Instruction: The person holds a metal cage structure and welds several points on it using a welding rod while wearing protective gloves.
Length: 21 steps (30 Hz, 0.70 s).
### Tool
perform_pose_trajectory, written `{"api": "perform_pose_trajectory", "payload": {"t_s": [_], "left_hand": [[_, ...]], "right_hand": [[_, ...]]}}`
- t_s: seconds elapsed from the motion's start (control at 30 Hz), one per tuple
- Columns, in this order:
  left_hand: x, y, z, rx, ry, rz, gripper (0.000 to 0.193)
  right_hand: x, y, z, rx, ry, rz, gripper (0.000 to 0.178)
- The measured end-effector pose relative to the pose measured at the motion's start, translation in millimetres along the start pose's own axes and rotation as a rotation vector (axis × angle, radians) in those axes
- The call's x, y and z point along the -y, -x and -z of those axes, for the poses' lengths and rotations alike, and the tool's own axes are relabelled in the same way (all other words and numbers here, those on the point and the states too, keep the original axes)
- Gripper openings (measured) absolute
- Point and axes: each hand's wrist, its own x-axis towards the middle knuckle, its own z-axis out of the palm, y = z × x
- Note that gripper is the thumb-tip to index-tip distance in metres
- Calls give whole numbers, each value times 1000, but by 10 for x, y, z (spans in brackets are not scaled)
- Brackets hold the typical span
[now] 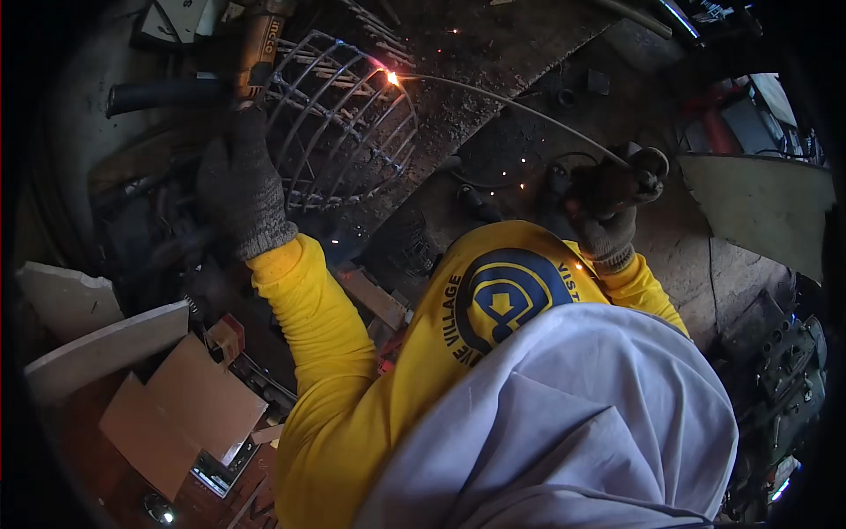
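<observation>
A curved cage of metal rods (339, 132) lies on a dark, grimy work surface, with a bright glowing spot at its upper right edge. The tip of a long, thin welding rod (520, 104) meets that spot. My gloved right hand (608, 207) is closed around a dark electrode holder (639, 176), which carries the rod's other end. Left of the cage is my gloved left hand (242, 172), its fingertips at the lower end of an orange and black angle grinder (258, 53). Shadow hides whether those fingers grip it.
Sparks fly between the cage and my right hand. Cut boards (110, 339) and brown cardboard (203, 401) lie at lower left. A pale curved panel (762, 207) stands at right, near a red and grey machine (727, 123). Cluttered dark metal parts (780, 379) are at lower right.
</observation>
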Motion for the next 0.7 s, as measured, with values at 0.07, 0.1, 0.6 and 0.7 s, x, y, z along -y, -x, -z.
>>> {"api": "perform_pose_trajectory", "payload": {"t_s": [0.07,0.1,0.6,0.7], "left_hand": [[-7,4,13,36,1,81,21],[-158,-25,51,57,12,163,22],[71,-50,52,-32,-809,-483,19],[40,5,34,-116,-702,-515,20]], "right_hand": [[-8,3,6,5,9,-50,39],[-17,5,27,15,49,-76,39],[-22,-39,-15,49,-17,-87,41],[-33,-47,-51,14,-5,-58,42]]}}
